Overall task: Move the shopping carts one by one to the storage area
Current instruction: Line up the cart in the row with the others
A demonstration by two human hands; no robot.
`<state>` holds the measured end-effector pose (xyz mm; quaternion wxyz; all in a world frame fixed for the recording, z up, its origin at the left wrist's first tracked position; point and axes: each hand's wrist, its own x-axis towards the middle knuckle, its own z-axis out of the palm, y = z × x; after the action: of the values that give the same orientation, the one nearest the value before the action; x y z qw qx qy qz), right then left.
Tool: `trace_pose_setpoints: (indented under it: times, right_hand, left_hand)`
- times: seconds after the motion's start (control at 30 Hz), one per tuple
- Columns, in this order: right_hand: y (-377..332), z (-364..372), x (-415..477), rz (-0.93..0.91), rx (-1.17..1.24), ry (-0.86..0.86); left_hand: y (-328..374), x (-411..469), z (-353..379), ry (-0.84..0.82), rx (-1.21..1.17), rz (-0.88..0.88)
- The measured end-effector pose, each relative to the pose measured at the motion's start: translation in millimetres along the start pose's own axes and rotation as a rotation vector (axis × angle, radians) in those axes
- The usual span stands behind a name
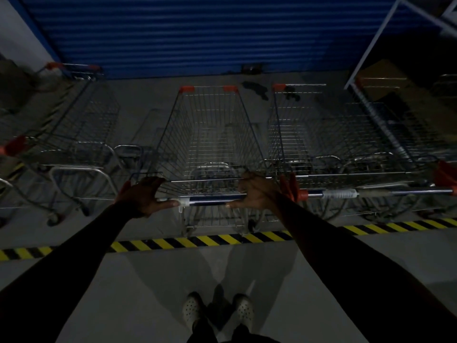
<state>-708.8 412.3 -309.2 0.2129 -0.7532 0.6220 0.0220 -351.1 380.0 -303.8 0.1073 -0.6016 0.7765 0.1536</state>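
A ribbed blue roller shutter (197, 33) is closing off the far edge of a dim grey concrete floor (148, 280), and a yellow-and-black striped hazard line (197, 241) is running across that floor from left to right. Beyond the line, a silver wire shopping cart with orange corner caps (210, 134) is standing in the middle, nose towards the shutter, its rear wheels sitting just at the stripe. The left grip (144, 195), a bare hand, is resting at the left end of the cart's blue handle bar (210, 200), fingers spread and reaching forward to the basket's back rim, thumb lying along the bar. The right grip (256, 191) is mirroring it at the bar's right end, fingers stretched out straight, thumb along the bar; neither is wrapping round it. A second matching wire cart (333, 134) is standing just beside on the right, and a third (74, 125) is sitting apart at an angle near the floor's left edge. Long black sleeves (74, 256) are covering both arms, and white perforated clogs (193, 309) are standing on the near side of the stripe
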Motion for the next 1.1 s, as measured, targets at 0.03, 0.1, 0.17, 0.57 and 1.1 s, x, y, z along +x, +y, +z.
trace_pose_setpoints:
  times: [0.03,0.1,0.17,0.57,1.1]
  right_hand:
    - [-1.1,-1.3,-0.6,-0.002,0.003,-0.008]
    - [-3.1,-2.3,-1.6,-0.003,-0.001,-0.014]
    - [-4.3,-3.7,-1.9,-0.007,0.016,-0.016]
    - [-14.1,-18.3,-4.4,0.039,0.177,-0.018]
    - [-9.5,-2.8,9.4,-0.067,-0.027,0.036]
  left_hand:
    - [0.0,0.1,-0.5,-0.003,-0.002,0.0]
    - [-0.4,0.7,-0.5,-0.012,-0.001,0.007]
    - [-1.3,1.6,-0.1,-0.018,-0.004,0.008]
    - [0.5,0.3,-1.8,-0.011,-0.045,-0.014]
    - [-12.3,0.0,-2.7,0.005,-0.009,0.013]
